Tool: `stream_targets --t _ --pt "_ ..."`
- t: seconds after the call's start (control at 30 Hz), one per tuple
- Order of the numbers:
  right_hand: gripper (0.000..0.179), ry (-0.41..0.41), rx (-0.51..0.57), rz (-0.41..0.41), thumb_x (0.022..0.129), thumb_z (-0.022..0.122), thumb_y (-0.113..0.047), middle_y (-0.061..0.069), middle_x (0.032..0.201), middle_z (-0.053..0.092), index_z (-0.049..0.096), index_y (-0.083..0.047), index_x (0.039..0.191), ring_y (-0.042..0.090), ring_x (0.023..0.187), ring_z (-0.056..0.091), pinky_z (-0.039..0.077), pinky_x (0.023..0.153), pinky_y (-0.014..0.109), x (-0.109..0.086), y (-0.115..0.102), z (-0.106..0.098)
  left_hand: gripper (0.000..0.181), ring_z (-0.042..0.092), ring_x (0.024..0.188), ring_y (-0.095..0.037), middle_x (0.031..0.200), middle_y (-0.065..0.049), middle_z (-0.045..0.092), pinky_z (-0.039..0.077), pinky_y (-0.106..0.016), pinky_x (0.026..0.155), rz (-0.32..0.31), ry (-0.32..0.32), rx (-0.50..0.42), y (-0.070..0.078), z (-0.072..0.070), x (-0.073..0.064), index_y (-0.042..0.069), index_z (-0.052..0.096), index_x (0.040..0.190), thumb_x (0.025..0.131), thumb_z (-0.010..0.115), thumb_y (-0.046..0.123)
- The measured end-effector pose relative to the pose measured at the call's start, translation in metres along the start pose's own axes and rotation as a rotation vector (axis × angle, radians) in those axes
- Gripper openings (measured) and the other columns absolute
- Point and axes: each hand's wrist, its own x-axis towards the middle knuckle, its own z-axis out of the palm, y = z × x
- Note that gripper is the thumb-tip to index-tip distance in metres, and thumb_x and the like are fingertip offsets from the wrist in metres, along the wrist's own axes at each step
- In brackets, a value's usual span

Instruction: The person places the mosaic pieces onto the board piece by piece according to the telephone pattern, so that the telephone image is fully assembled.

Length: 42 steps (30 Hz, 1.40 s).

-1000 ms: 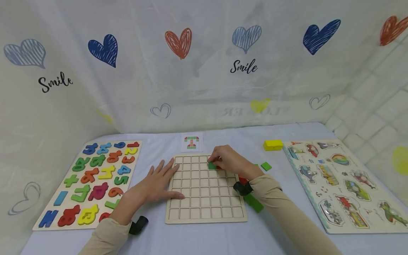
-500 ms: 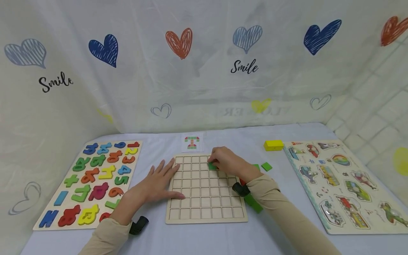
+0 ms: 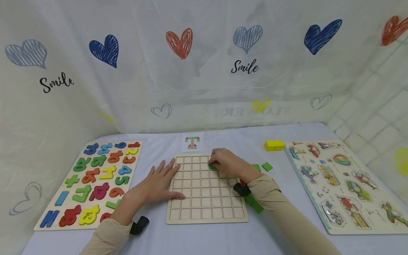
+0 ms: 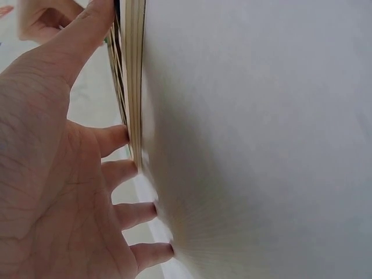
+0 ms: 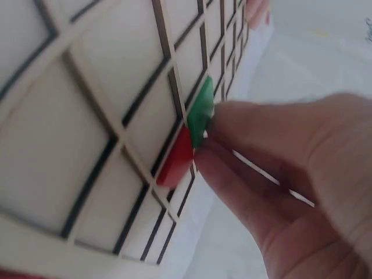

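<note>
A wooden grid board (image 3: 205,202) lies in the middle of the table. My left hand (image 3: 155,186) rests at its left edge with fingers spread, the thumb over the board and some fingertips on the cloth, as the left wrist view shows. At the board's far row, my right hand (image 3: 227,163) pinches a green square tile (image 5: 201,111) between thumb and finger; the tile is tilted at its cell. Right beside it, a red piece with a rounded corner (image 5: 176,160) sits in the neighbouring cell. The hand hides that red piece in the head view.
A pattern card (image 3: 192,142) with a red and green shape lies behind the board. Green blocks (image 3: 254,203) and a loose green tile (image 3: 267,166) lie right, near yellow blocks (image 3: 274,145). A number puzzle (image 3: 65,181) flanks the left, a picture puzzle (image 3: 322,209) the right.
My right hand has lowered slightly over the same cell, still pinching the green tile, and now covers the red piece in the head view. The left hand stays in place.
</note>
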Motion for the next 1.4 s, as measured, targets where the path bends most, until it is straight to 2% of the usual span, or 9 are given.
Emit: stream_targets --t 0.1,0.27,0.47,0.7,0.87,1.1,1.4 --pt "0.013 -0.014 0.067 -0.006 0.097 0.071 0.003 0.011 0.104 0.075 0.08 0.002 0.106 0.023 0.096 0.072 0.059 0.082 0.027 -0.006 0.008 -0.004 0.113 0.006 0.158 -0.049 0.175 -0.015 0.01 0.009 -0.073 0.121 0.003 0.004 -0.005 0.0 0.0 -0.001 0.01 0.024 0.167 0.086 0.069 0.074" --pt "0.016 -0.014 0.131 0.056 0.1 0.067 -0.001 0.012 0.112 0.076 0.079 0.001 0.111 0.024 0.1 0.071 0.06 0.086 0.036 -0.024 0.019 -0.022 0.112 0.007 0.158 -0.049 0.175 -0.016 0.01 0.009 -0.073 0.121 0.002 0.007 -0.004 0.0 -0.001 -0.002 0.01 0.024 0.167 0.086 0.069 0.074" --pt "0.015 0.037 0.139 0.115 0.097 0.071 0.001 0.009 0.107 0.074 0.078 0.001 0.11 0.024 0.094 0.07 0.061 0.086 0.046 -0.054 0.037 -0.044 0.112 0.006 0.158 -0.049 0.175 -0.016 0.01 0.009 -0.073 0.121 0.004 0.005 -0.001 -0.001 -0.001 -0.001 0.01 0.024 0.167 0.086 0.069 0.074" --pt "0.016 -0.005 0.147 0.183 0.094 0.076 -0.001 0.005 0.106 0.073 0.079 -0.001 0.11 0.025 0.096 0.07 0.061 0.087 0.046 -0.079 0.048 -0.049 0.112 0.007 0.158 -0.049 0.175 -0.016 0.011 0.009 -0.072 0.121 0.001 0.002 -0.002 0.0 -0.001 -0.001 0.009 0.025 0.167 0.086 0.069 0.074" --pt "0.017 -0.024 0.134 0.16 0.091 0.079 -0.001 0.006 0.104 0.072 0.079 -0.001 0.108 0.026 0.095 0.071 0.062 0.086 0.044 -0.08 0.05 -0.043 0.112 0.006 0.159 -0.048 0.175 -0.016 0.01 0.008 -0.072 0.122 0.003 0.0 0.006 0.001 -0.001 -0.001 0.01 0.025 0.167 0.087 0.068 0.074" --pt "0.018 -0.051 0.141 0.172 0.09 0.08 0.001 0.007 0.1 0.07 0.078 0.002 0.108 0.023 0.09 0.07 0.061 0.083 0.038 -0.077 0.049 -0.034 0.112 0.005 0.159 -0.048 0.175 -0.016 0.01 0.008 -0.072 0.122 0.007 -0.001 -0.002 0.001 0.0 0.0 0.01 0.026 0.167 0.086 0.068 0.074" --pt "0.019 -0.039 0.148 0.195 0.088 0.08 0.003 0.008 0.099 0.07 0.078 0.005 0.107 0.02 0.087 0.07 0.061 0.08 0.033 -0.078 0.053 -0.032 0.113 0.004 0.159 -0.047 0.176 -0.013 0.009 0.007 -0.071 0.123 -0.005 -0.003 0.003 0.001 0.001 -0.001 0.012 0.024 0.168 0.085 0.068 0.076"
